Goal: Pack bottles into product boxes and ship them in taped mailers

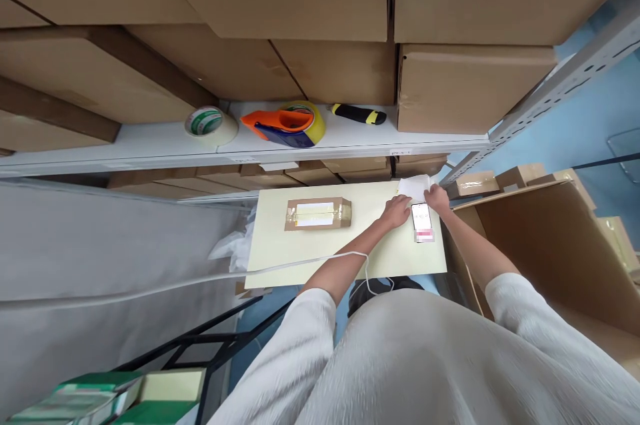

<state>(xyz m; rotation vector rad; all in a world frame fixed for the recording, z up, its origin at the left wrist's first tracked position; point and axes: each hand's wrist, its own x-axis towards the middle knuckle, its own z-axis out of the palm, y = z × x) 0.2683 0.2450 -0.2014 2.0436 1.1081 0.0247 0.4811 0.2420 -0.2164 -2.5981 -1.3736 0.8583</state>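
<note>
Both of my hands are at the far right corner of a pale yellow table [270, 258]. White paper [414, 186] lies there between them. My left hand [397, 210] rests at the paper's near left edge, its fingers bent; whether it grips the paper is too small to tell. My right hand [437, 199] is closed on the paper's right side. Just below the paper, a phone [421, 219] with a lit screen lies on the table. Further left sits a small taped cardboard box [319, 213] with a white label.
A shelf [350, 139] beyond the table holds a tape roll [210, 125], an orange tape dispenser [285, 125], a black and yellow cutter [359, 114] and large cartons [465, 88]. A white cable [200, 280] crosses the table. An open carton [550, 238] stands right.
</note>
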